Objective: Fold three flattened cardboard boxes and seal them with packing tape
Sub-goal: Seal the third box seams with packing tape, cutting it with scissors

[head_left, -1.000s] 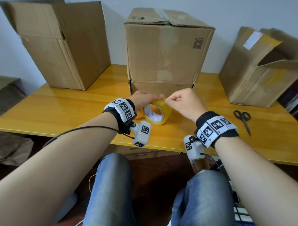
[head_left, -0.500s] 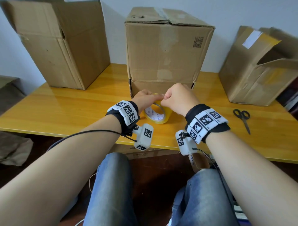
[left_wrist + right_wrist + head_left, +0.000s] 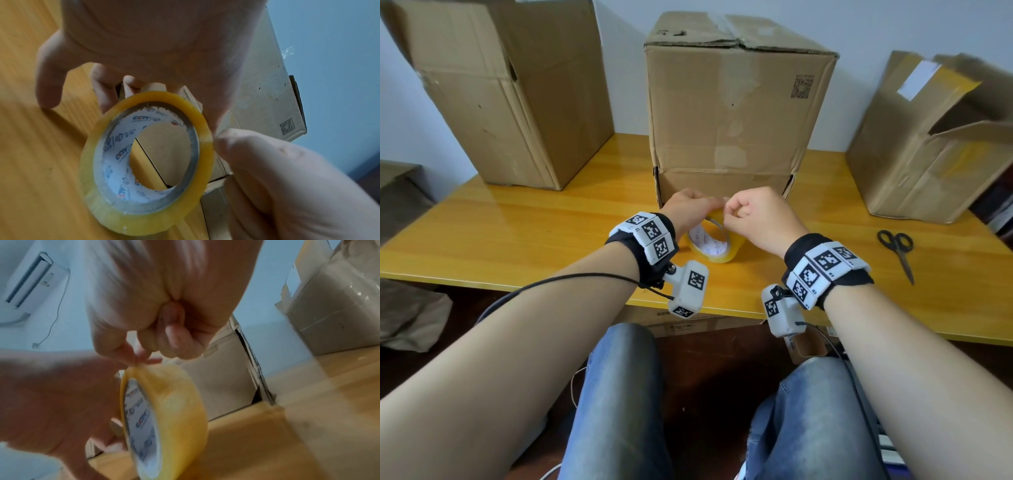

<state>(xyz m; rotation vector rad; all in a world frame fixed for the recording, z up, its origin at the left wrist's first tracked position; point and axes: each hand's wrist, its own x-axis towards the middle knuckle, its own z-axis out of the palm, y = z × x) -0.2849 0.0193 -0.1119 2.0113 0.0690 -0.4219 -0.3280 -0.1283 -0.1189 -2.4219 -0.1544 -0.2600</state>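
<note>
While two hands (image 3: 726, 219) grip one tape roll (image 3: 717, 245), three boxes (image 3: 736, 102) stand.

Close on a roll of yellowish packing tape (image 3: 148, 164), standing on edge and tilted, white core printed with blue lettering. Held from above by the left hand (image 3: 144, 48), fingers (image 3: 49, 84) curled down behind the far rim, with the little finger spread off to the left. Met at the right edge of the roll by the right hand (image 3: 287, 186), fingertips (image 3: 224, 142) pressed together right at the tape's outer wrap. Underneath, a yellow wooden table (image 3: 37, 170). Behind the roll, a cardboard box (image 3: 267, 100) with a square printed code near one corner, seen partly through the core's hole. Beyond that, a pale blue wall (image 3: 339, 65).
</note>
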